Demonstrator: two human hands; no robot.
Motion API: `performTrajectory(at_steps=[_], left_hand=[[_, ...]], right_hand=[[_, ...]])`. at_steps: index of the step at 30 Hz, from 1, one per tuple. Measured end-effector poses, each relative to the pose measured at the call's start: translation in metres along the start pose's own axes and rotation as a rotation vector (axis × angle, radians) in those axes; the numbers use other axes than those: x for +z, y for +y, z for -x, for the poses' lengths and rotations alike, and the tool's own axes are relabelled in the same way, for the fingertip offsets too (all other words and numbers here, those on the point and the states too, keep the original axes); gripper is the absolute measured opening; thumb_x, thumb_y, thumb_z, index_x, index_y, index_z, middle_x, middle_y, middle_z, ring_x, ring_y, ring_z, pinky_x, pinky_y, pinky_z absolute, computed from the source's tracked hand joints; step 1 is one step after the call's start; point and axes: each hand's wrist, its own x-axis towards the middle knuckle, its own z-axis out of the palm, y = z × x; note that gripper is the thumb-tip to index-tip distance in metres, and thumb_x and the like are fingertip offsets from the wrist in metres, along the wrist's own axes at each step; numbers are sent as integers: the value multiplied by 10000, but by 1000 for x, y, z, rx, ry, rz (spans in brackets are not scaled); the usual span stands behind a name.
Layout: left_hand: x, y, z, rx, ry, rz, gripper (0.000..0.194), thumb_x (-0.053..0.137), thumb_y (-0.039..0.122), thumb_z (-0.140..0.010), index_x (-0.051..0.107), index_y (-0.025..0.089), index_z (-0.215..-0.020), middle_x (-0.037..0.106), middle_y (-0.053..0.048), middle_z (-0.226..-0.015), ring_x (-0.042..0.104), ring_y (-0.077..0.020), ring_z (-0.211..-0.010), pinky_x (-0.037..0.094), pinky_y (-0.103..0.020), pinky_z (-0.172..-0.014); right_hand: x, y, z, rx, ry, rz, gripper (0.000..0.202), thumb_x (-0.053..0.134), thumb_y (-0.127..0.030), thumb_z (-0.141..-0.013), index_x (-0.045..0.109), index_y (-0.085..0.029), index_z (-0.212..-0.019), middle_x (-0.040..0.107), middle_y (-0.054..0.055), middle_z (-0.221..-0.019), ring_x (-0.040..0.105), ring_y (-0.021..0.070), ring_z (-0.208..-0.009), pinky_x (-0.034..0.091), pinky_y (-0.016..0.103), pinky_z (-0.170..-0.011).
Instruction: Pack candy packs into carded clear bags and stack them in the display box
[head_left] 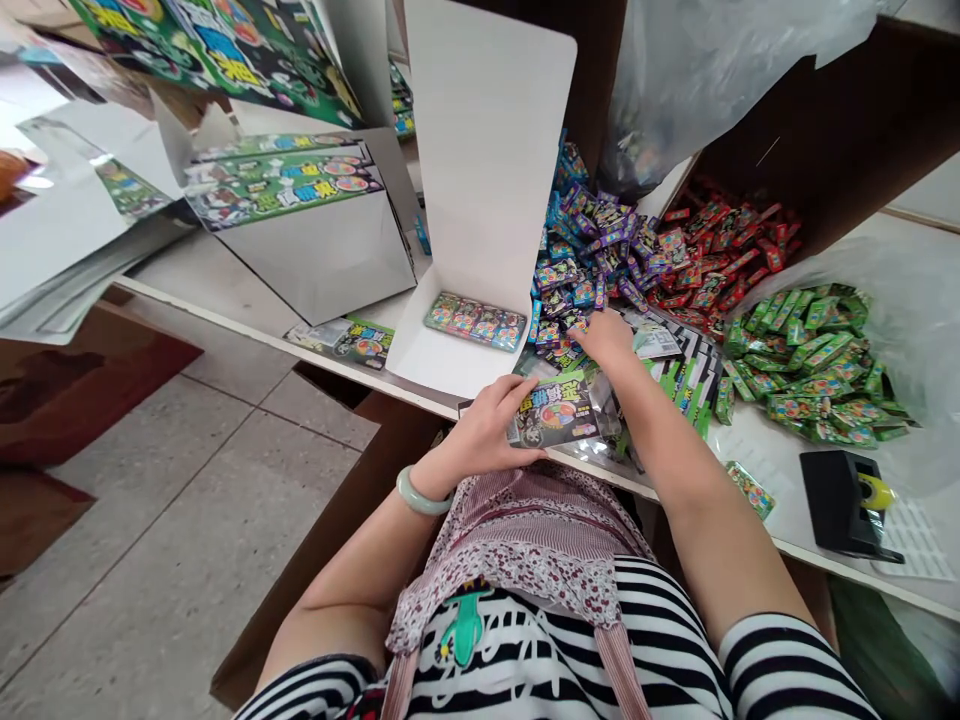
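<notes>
My left hand (pixel 495 425) grips a clear plastic bag with a dark printed card (pixel 559 410) near the table's front edge, thumb below and fingers above. My right hand (pixel 606 338) reaches to the near edge of a pile of small purple and blue candy packets (pixel 592 240). Its fingers are bent together against the packets; what they hold is hidden. Just left of the hands, an open white display box (pixel 487 140) has its lid raised and a filled clear pack (pixel 475 321) lying inside. Under my right forearm lie several overlapping printed bags (pixel 686 375).
Red packets (pixel 724 250) are heaped behind, and green packets (pixel 817 360) spill from a clear bag on the right. A black tape dispenser (pixel 840 505) stands near the front edge. Printed cartons (pixel 300 220) stand at left. A flat printed bag (pixel 349 340) lies beside the white box.
</notes>
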Motion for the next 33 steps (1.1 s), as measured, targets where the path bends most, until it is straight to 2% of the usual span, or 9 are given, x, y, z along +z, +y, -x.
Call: performTrajectory(at_steps=[4,8,13,18,21,25,28,30,33], left_hand=[[-9,-5,1,-17,29,12,989,793,497,-751,286,206,-1549,461,-185,-1386,515,-352,-1297,475,-533,-1106],[-20,-10,0,-24,73,5,980,783,496,-770,268,219,-1555,455,-171,-1372,524,-337,-1282,485,-529,-1105],[-22,-12,-11,-34,90,4,946,786,482,-770,298,246,-1545,467,-142,-1339,536,-325,-1264,507,-522,-1090],[-14,-8,-29,-3,82,-1,929,787,503,-764,331,261,-1536,475,-130,-1345,535,-320,-1269,504,-518,-1100],[-9,-6,-39,8,67,-26,950,785,550,-753,338,249,-1536,476,-135,-1349,537,-327,-1268,500,-528,-1102],[-4,-6,-47,17,46,-55,944,757,585,-770,335,231,-1536,486,-143,-1338,544,-328,-1254,499,-531,-1094],[-1,-6,-52,6,30,-84,935,740,609,-776,339,226,-1529,489,-143,-1332,546,-323,-1250,497,-523,-1093],[1,-4,-57,1,17,-96,935,735,622,-774,346,215,-1520,488,-148,-1335,541,-324,-1257,490,-522,-1099],[6,0,-66,3,-6,-100,930,730,627,-776,356,193,-1509,492,-159,-1336,537,-333,-1266,476,-529,-1107]], right_hand=[[-12,20,3,33,-6,-244,339,659,-408,-837,698,-138,-1038,716,155,-1061,663,314,-988,533,443,-879],[-41,54,23,-16,-13,-469,348,519,-428,-896,686,-179,-1072,729,51,-983,665,208,-880,547,335,-786],[-80,96,63,-103,-10,-771,344,673,-467,-781,720,-203,-995,696,16,-828,610,187,-761,503,322,-724],[-84,122,79,-139,-61,-702,348,679,-457,-787,698,-208,-1029,701,24,-822,628,222,-767,526,394,-777],[-73,144,80,-362,-30,-578,208,638,-359,-814,681,-223,-966,718,62,-1044,645,277,-1025,490,493,-983],[-62,180,91,-501,4,-289,206,505,-222,-861,707,-231,-900,647,88,-1293,451,324,-1366,332,590,-1153],[-58,185,104,-415,77,-171,315,449,-214,-919,704,-230,-1103,588,99,-1393,428,317,-1388,334,585,-1156],[-51,171,110,-300,134,-111,358,502,-333,-951,642,-217,-1259,555,135,-1426,442,346,-1370,347,599,-1137],[-37,142,113,-148,148,10,671,674,-535,-852,536,-168,-1396,466,219,-1486,383,446,-1386,343,660,-1096]])
